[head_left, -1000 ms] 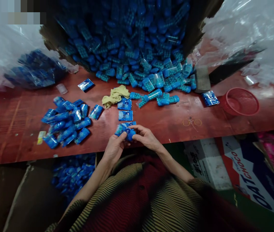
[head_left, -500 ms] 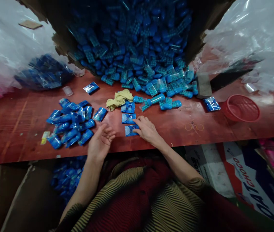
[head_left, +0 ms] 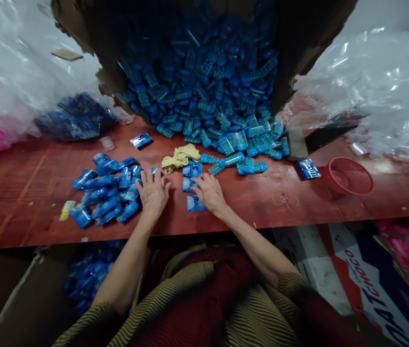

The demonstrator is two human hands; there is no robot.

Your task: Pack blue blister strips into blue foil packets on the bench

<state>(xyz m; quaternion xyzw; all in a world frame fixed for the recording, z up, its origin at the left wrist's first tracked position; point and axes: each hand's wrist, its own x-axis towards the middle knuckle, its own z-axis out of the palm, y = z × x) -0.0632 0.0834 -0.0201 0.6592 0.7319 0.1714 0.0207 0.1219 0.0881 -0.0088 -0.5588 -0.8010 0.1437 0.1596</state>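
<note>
My left hand (head_left: 152, 191) lies flat with fingers spread on the red table (head_left: 23, 202), over a blue packet at the right edge of a pile of blue packets (head_left: 105, 190). My right hand (head_left: 209, 191) rests with fingers stretched over the middle of a short row of blue packets; the nearest one (head_left: 194, 204) shows beside the palm and the farthest (head_left: 192, 169) lies beyond the fingertips. Neither hand grips anything.
A torn cardboard box (head_left: 298, 43) spills a heap of blue bead tubes (head_left: 211, 96) onto the table. A yellow cloth (head_left: 180, 157), a red basket (head_left: 349, 176), rubber bands (head_left: 285, 199) and clear plastic bags (head_left: 377, 91) lie around. Boxes stand below the table edge.
Both hands let go of a blue packet held at the table edge. The right hand laid it in the row; the left hand moved left and forward onto the pile's edge.
</note>
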